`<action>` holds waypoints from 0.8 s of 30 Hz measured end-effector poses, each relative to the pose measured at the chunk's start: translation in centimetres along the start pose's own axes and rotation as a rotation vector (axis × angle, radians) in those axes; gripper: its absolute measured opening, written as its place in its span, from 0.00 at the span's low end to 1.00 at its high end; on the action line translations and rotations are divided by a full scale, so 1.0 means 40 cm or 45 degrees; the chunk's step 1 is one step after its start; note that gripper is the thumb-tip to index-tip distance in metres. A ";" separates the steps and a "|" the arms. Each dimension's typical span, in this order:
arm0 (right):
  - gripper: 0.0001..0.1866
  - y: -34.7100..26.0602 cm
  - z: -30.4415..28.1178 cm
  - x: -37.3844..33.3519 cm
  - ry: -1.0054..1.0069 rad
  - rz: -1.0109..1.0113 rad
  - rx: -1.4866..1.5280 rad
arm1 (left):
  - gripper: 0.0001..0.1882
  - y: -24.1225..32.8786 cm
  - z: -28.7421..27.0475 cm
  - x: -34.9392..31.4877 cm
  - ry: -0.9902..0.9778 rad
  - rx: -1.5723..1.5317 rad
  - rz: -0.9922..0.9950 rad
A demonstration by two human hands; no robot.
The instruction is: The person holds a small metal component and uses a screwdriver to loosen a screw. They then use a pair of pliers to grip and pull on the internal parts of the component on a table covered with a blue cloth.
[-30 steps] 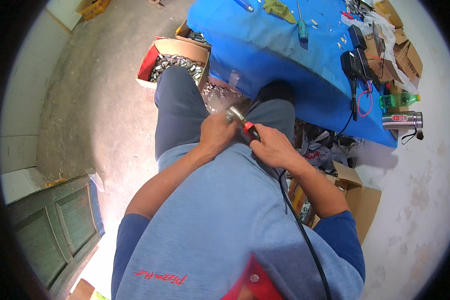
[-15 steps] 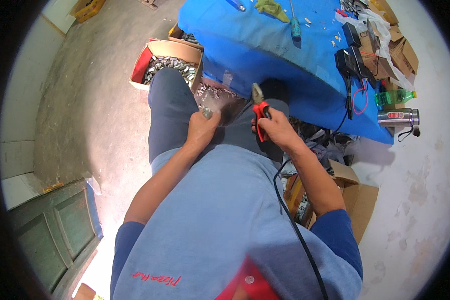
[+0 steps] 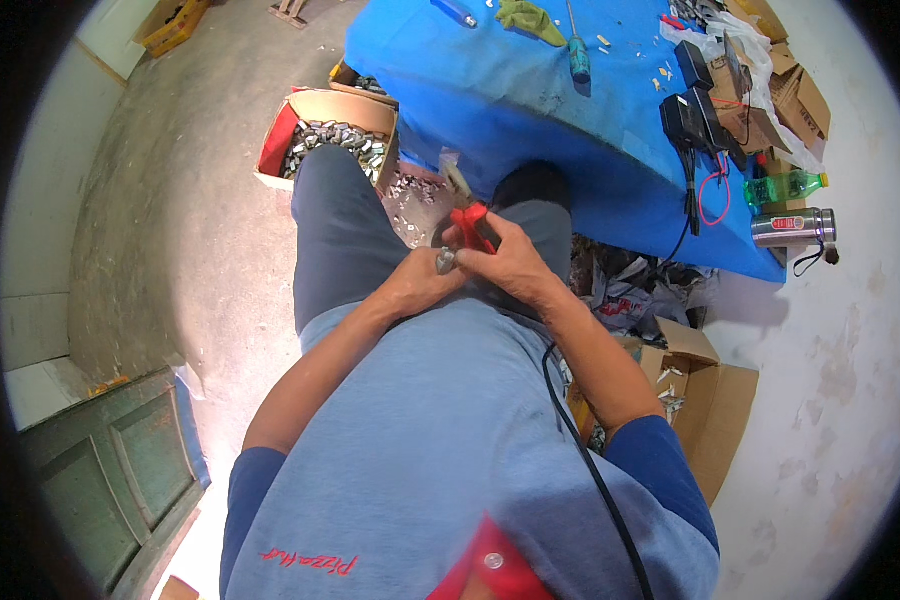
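Over my lap, my left hand (image 3: 418, 283) is closed around a small silvery metal piece (image 3: 446, 261), whose end sticks out by the thumb. My right hand (image 3: 510, 262) grips a pair of pliers (image 3: 476, 226) by the red handles, jaws pointing up and away from me. The right thumb and fingertips touch or nearly touch the metal piece beside the left hand. Whether the plier jaws hold anything is too blurred to tell. Beyond my left knee, many similar metal pieces (image 3: 342, 143) fill an open cardboard box (image 3: 274, 183).
A blue-covered table (image 3: 470, 85) stands ahead, with a screwdriver (image 3: 579, 64), green cloth (image 3: 530, 20) and black adapters (image 3: 683, 122). A green bottle (image 3: 790, 187) and steel flask (image 3: 785, 229) lie right. Small bits (image 3: 415, 200) litter the floor. An open carton (image 3: 720, 420) sits beside my right arm.
My right hand has moved left and slightly down with the pliers, meeting my left hand. The left hand has shifted a little right and down, still holding the metal piece.
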State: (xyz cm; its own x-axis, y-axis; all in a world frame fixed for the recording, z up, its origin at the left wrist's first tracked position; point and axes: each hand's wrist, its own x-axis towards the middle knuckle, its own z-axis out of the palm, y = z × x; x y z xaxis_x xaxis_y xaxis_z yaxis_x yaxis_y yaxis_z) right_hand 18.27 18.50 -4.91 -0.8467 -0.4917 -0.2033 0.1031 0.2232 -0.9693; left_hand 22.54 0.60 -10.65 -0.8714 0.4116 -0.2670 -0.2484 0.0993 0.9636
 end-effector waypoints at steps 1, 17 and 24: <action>0.22 0.010 0.001 -0.001 -0.025 -0.026 -0.059 | 0.11 -0.002 0.000 0.000 -0.021 -0.008 0.000; 0.19 -0.013 0.034 -0.035 0.030 -0.118 -0.256 | 0.19 0.045 0.006 -0.002 -0.080 0.063 -0.075; 0.20 -0.022 0.007 -0.025 -0.100 -0.129 -0.261 | 0.22 0.051 0.009 -0.005 -0.138 0.114 -0.092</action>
State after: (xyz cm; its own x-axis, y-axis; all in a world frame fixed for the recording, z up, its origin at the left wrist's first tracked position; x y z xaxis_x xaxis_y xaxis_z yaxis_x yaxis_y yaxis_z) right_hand 19.18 18.57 -3.88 -0.8035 -0.5821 -0.1245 -0.0950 0.3319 -0.9385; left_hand 22.34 1.04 -8.61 -0.8007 0.4953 -0.3370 -0.2659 0.2103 0.9408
